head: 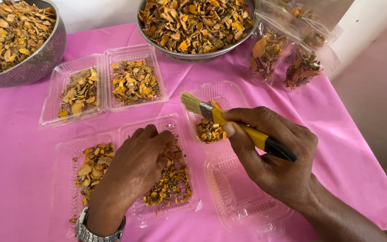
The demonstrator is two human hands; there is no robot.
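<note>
My right hand grips a small paintbrush with a yellow and black handle, its pale bristles pointing up-left over a clear hinged plastic box that holds a small heap of dried orange-yellow slices in its far half. My left hand, with a metal watch at the wrist, rests palm down on dried slices in another open clear box at the front left, fingers curled into the pieces.
A third clear box with slices lies behind. A steel colander and a steel bowl full of slices stand at the back. Filled clear bags lie at the back right. Pink cloth covers the table; its edge runs along the right.
</note>
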